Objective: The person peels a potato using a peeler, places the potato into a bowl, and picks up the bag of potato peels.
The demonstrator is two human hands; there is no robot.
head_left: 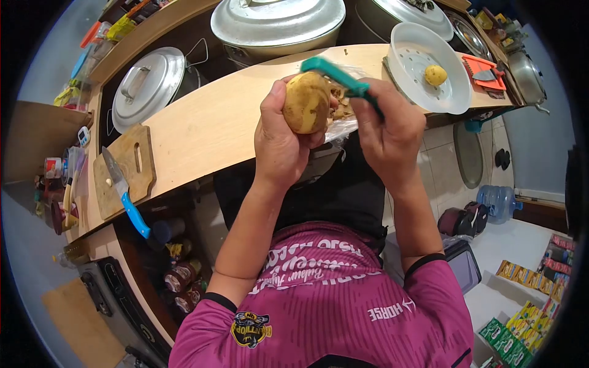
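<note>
My left hand (279,138) is wrapped round a potato (306,103), partly peeled, with brown skin patches beside bare yellow flesh. In my right hand (392,132) is a green peeler (337,75), its head over the top of the potato. Whether the blade touches the potato I cannot tell. Behind and below the potato, a heap of peelings (341,110) lies on clear plastic at the counter's front edge, partly hidden by my hands. To the right, a white perforated basin (412,83) holds one yellow peeled potato (435,75).
A wooden cutting board (105,196) with a blue-handled knife (130,202) lies at the left; the handle juts past the counter (202,116) edge. Large lidded pots (279,24) stand behind. An orange tray (476,64) with a small blade is at the right.
</note>
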